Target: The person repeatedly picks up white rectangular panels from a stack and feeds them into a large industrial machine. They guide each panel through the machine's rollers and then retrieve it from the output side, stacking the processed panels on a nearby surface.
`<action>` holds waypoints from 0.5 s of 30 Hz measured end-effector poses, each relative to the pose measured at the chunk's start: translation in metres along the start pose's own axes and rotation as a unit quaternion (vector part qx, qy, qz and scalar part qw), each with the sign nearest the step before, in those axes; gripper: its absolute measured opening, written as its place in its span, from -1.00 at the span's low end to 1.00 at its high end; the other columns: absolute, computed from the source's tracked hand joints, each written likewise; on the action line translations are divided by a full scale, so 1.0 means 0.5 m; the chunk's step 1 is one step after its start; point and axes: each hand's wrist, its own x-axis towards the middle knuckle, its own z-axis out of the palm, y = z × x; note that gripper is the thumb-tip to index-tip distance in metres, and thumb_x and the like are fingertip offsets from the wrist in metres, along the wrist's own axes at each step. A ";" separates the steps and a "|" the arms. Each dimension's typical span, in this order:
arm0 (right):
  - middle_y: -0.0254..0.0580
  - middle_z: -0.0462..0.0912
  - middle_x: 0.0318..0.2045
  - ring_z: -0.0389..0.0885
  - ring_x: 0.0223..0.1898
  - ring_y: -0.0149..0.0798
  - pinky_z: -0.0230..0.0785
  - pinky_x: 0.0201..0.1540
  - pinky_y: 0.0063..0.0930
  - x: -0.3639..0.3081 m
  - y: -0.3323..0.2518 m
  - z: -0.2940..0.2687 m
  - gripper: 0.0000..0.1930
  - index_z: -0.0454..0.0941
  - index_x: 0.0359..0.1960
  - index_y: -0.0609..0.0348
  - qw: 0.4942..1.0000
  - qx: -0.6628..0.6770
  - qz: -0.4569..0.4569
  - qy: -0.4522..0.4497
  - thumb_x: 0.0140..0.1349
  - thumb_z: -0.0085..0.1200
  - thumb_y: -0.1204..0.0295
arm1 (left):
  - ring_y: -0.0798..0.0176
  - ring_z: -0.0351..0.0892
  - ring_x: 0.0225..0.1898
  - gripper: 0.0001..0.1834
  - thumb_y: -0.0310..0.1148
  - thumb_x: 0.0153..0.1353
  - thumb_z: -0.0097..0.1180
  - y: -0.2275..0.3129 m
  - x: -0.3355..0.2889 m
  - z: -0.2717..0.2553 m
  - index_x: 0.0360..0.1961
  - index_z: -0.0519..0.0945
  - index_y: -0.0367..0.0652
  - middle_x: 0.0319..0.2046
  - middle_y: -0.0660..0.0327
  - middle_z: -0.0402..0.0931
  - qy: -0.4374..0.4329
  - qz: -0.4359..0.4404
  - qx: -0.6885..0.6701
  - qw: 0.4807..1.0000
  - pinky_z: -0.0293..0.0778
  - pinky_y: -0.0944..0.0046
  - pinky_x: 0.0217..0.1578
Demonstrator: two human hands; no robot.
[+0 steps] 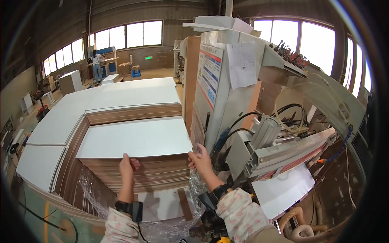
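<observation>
A white rectangular panel point(133, 135) lies on top of a stack of brown-edged boards point(142, 174) in front of me. My left hand point(128, 165) is closed at the panel's near edge, with the thumb at the top face and the fingers curled beneath. At the near right corner of the same panel, my right hand point(199, 160) has its fingers bent in a pinch. Clear plastic wrap point(194, 184) hangs crumpled below the right hand. Dark bands with small boxes sit on both my wrists.
Larger white boards point(121, 91) are piled behind and left of the stack. A grey machine point(225, 81) rises at right; another white panel point(283, 188) lies under its beam point(291, 152). Corrugated hoses point(298, 220) lie lower right. A person point(97, 65) stands far off at a bench.
</observation>
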 end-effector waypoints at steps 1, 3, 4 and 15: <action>-0.19 0.51 -0.54 0.47 -0.67 -0.42 0.34 -0.64 -0.60 0.010 0.011 0.005 -0.35 0.03 0.20 0.21 1.000 0.027 0.012 -0.001 0.13 0.08 0.34 | 0.34 0.43 -0.66 -0.42 -0.02 0.29 -0.28 0.021 0.009 -0.006 -0.61 0.48 -0.30 -0.70 0.16 0.46 0.002 -0.016 0.049 0.999 0.35 0.37 -0.62; -0.18 0.51 -0.53 0.47 -0.66 -0.41 0.35 -0.63 -0.59 0.034 0.020 0.008 -0.36 0.03 0.20 0.20 0.997 0.074 0.034 -0.008 0.14 0.07 0.33 | 0.33 0.43 -0.67 -0.43 -0.04 0.28 -0.24 0.023 0.025 -0.017 -0.63 0.50 -0.33 -0.72 0.14 0.46 -0.043 0.046 0.116 0.991 0.35 0.37 -0.64; -0.20 0.51 -0.52 0.48 -0.63 -0.40 0.37 -0.61 -0.58 0.042 0.024 0.009 -0.40 0.10 0.19 0.19 0.997 0.068 0.040 0.007 0.15 0.06 0.31 | 0.33 0.43 -0.67 -0.43 -0.05 0.28 -0.22 0.026 0.033 -0.019 -0.66 0.50 -0.33 -0.73 0.14 0.46 -0.039 0.036 0.140 0.989 0.34 0.37 -0.65; -0.21 0.45 -0.41 0.53 -0.43 -0.31 0.46 -0.40 -0.52 0.031 0.013 0.050 -0.54 0.20 0.14 0.29 0.990 0.118 0.051 0.053 0.22 -0.06 0.41 | 0.08 0.55 -0.34 -0.44 -0.07 0.15 0.05 0.048 0.016 -0.077 -0.12 0.24 -0.41 -0.39 -0.03 0.43 0.016 -0.111 -0.177 0.978 0.59 0.25 -0.39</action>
